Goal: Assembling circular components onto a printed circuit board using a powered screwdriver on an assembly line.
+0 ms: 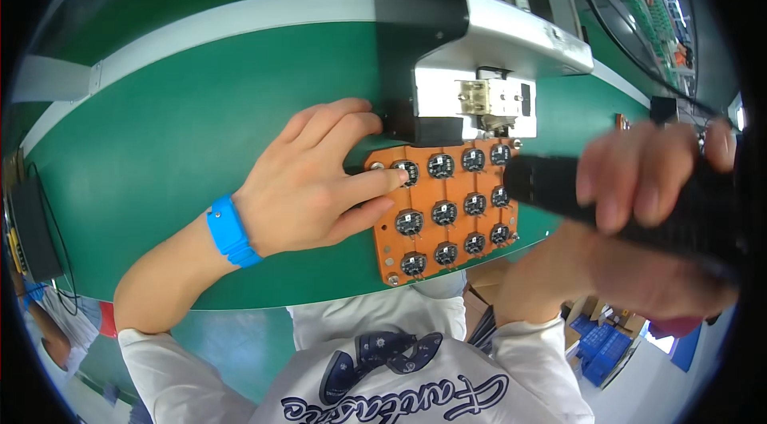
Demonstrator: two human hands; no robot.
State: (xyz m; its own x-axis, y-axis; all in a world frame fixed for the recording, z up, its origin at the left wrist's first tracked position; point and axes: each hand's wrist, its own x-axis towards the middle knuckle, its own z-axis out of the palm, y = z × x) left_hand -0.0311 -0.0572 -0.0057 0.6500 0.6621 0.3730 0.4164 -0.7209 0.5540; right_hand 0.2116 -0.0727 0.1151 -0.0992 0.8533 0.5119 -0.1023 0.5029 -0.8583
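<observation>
My left hand [315, 176], with a blue wrist strap [230, 230] behind it, is over the left edge of an orange fixture plate [388, 246]. Its index fingertip touches a round black circuit board [409, 173] in the plate's far left corner; the other fingers are loosely bent and hold nothing. Several more such boards sit in rows on the plate. My right hand [639, 176] is wrapped around a long black hand tool [551, 184], blurred, its exact kind unclear. The tool's tip is at the plate's right side, near the boards there.
A black and silver bench machine [503, 40] stands right behind the plate, its metal mechanism [487, 100] above the plate's far edge. Green tabletop [160, 160] spreads to the left. A black box with cables [33, 224] is at the far left. Blue boxes [601, 348] are below on the right.
</observation>
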